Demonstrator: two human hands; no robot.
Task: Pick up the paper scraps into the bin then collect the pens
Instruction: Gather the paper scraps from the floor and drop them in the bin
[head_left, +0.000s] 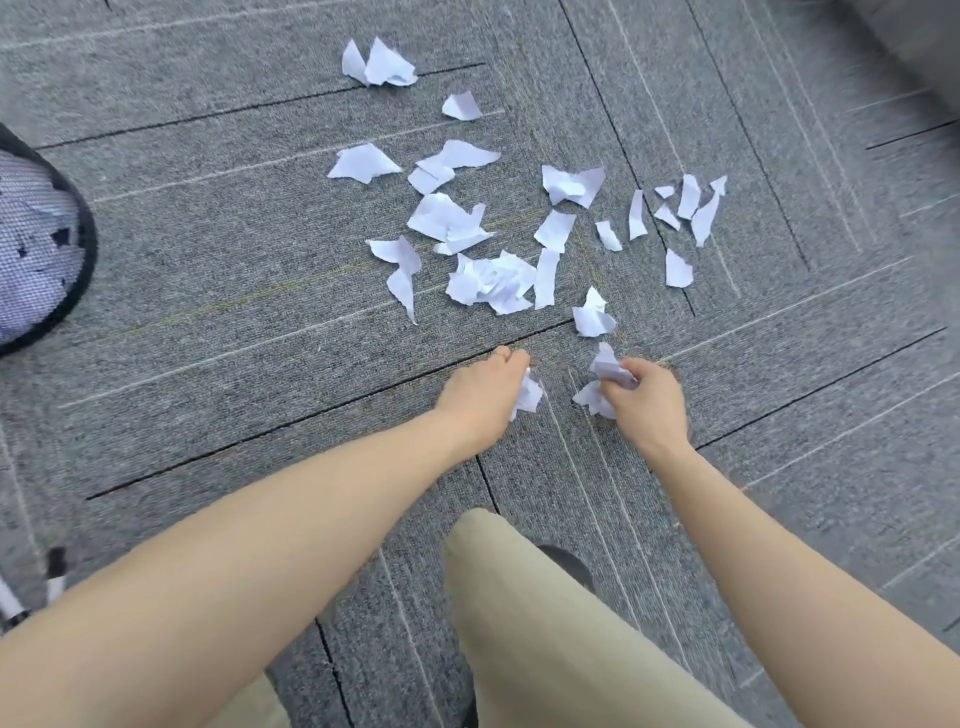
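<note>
Several torn white paper scraps (491, 280) lie scattered over the grey carpet ahead of me. My left hand (483, 395) is low over the carpet, its fingers closed on a crumpled scrap (530, 396). My right hand (647, 400) sits just to the right of it, gripping a bunch of scraps (608, 371) that stick out to its left. A black mesh bin (78, 260) stands at the far left edge, with paper visible through its wall. At the bottom left corner lies a white pen with a black cap (54, 577), partly cut off by the frame.
My knee in beige trousers (524, 597) and a dark shoe (571, 564) are below the hands. A blurred grey object (919, 36) fills the top right corner. Bare carpet lies between the bin and the scraps.
</note>
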